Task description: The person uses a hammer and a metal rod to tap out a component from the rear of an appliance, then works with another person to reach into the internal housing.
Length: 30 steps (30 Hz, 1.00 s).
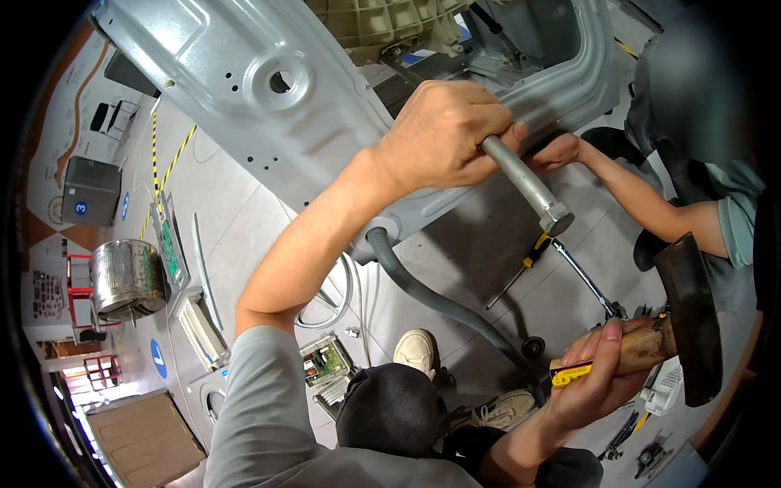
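My left hand (451, 134) is closed round a thick steel bar (525, 183) with a hexagonal end, held slanting over the edge of a grey sheet-metal washing machine cabinet (333, 122). The bar's far part runs behind my fist toward the cabinet's opening. Lower right, my right hand (598, 374) grips the short wooden handle of a hammer (691, 321) with a dark metal head and a yellow label. The hammer head is apart from the bar. Inside the opening shows a cream ribbed plastic part (382, 20). A grey corrugated hose (431, 301) comes out of the cabinet.
A co-worker's hand (561, 152) is at the cabinet's right edge, close to the bar. On the floor lie a yellow-and-black screwdriver (521, 270), a ratchet wrench (582, 276) and a circuit board (327, 360). A metal drum (126, 278) stands at the left.
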Each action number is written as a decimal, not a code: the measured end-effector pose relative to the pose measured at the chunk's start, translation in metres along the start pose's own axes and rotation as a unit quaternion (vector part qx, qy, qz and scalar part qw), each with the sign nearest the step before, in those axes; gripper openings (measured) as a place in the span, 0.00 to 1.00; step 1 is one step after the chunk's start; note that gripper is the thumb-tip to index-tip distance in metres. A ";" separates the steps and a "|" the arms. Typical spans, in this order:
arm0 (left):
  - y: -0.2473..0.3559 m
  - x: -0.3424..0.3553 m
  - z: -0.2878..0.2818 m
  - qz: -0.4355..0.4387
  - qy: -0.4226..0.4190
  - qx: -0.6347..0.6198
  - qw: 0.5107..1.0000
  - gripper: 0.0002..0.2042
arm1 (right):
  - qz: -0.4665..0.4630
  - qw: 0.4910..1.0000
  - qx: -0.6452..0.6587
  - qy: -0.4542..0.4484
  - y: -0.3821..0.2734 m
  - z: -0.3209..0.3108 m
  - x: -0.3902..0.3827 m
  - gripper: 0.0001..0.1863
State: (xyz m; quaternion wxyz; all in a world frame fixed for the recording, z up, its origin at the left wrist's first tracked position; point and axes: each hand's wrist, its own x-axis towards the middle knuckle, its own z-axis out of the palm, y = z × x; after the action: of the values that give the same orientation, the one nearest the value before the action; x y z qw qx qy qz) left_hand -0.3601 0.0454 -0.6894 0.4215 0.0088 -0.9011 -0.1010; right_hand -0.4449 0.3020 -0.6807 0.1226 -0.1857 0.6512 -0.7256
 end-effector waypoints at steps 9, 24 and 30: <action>0.004 -0.005 -0.007 -0.024 0.010 0.000 1.000 0.15 | 0.042 0.999 -0.003 -0.015 -0.005 0.002 -0.010 0.09; 0.005 -0.001 0.001 -0.105 0.023 0.002 0.994 0.20 | -0.110 0.992 0.023 -0.048 -0.020 -0.008 -0.050 0.10; 0.004 0.002 0.001 -0.074 0.025 -0.003 0.997 0.18 | -0.122 0.990 -0.043 -0.058 -0.008 -0.004 -0.052 0.06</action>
State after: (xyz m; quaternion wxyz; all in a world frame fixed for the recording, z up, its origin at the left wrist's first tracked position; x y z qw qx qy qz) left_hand -0.3620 0.0493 -0.6877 0.4355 0.0764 -0.8869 -0.1342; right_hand -0.3991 0.3287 -0.6792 0.0631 -0.3107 0.6457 -0.6947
